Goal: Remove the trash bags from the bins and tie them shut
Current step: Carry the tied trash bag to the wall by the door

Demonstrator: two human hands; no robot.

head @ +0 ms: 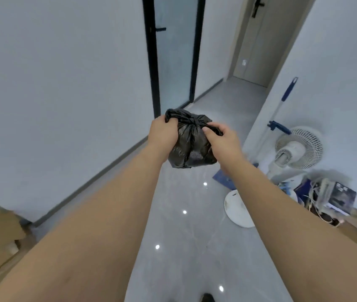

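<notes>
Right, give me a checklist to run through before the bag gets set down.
1. Left hand gripping the trash bag: ok.
2. Right hand gripping the other side: ok.
3. Neck of the bag gathered into a knot: ok.
4. Knot pulled fully tight: cannot tell.
5. Bag clear of the floor, held in the air: ok.
6. Tears or leaks in the bag: cannot tell.

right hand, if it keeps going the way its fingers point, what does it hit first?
The black trash bag: the right hand points left and already grips its knotted top. Past that, likely the left hand; depth unclear.
</notes>
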